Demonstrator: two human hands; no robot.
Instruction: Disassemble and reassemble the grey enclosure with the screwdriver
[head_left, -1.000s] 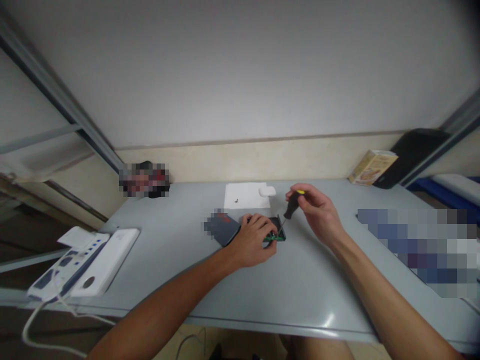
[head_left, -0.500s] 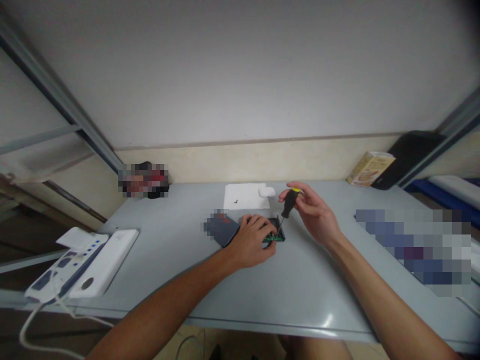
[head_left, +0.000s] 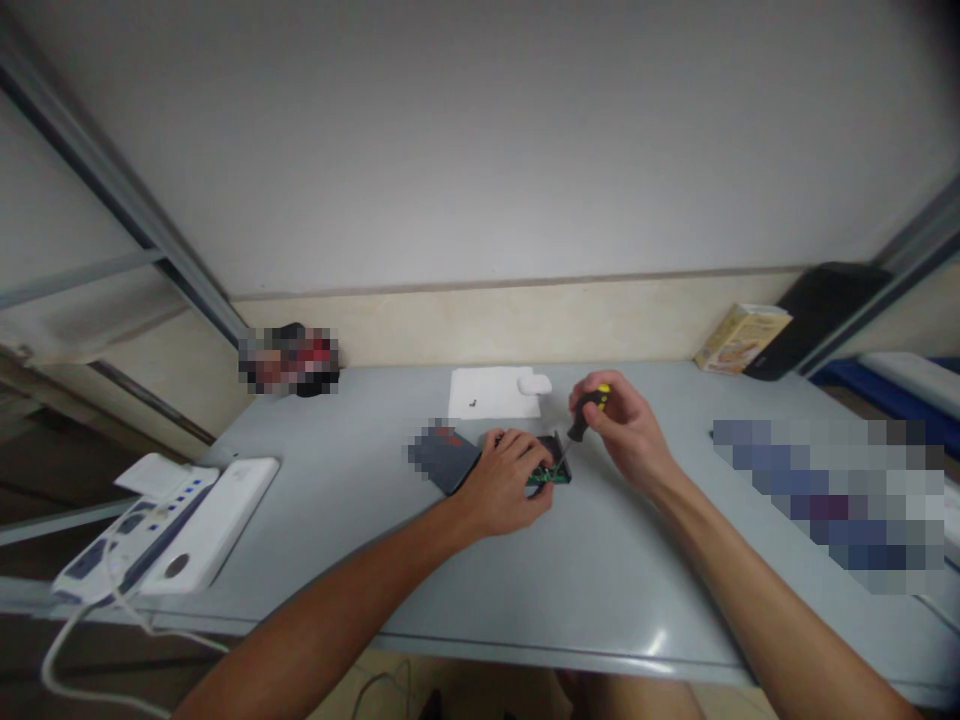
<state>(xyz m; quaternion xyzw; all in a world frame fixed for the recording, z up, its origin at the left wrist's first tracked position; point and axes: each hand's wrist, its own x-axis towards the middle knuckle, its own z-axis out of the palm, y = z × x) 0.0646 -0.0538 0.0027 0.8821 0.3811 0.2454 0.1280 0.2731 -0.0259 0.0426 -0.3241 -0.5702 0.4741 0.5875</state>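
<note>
My right hand [head_left: 626, 425] is closed around the black and yellow handle of a screwdriver [head_left: 579, 428]. The shaft slants down to the left, and its tip meets a green circuit board [head_left: 553, 474] seated in a black casing [head_left: 564, 462]. Over the left part of that casing lies my left hand [head_left: 510, 485], its fingers curled across it and the thumb at the near edge, holding it on the table. The fingers hide much of the board. Just left of this hand rests a dark grey, flat cover-like piece [head_left: 450, 458], partly blurred out.
Behind the casing lie a white paper sheet [head_left: 487, 395] with tiny dark bits [head_left: 472, 403] and a small white rounded object [head_left: 535, 385]. A power strip [head_left: 142, 525] and a white slab-like device [head_left: 214, 525] stand at left. A yellow box [head_left: 742, 338] leans at the back right.
My right hand has shifted its grip on the screwdriver, the fingers now wrapped closer round the handle. The handle leans further right and lower. My left hand and the casing stay put.
</note>
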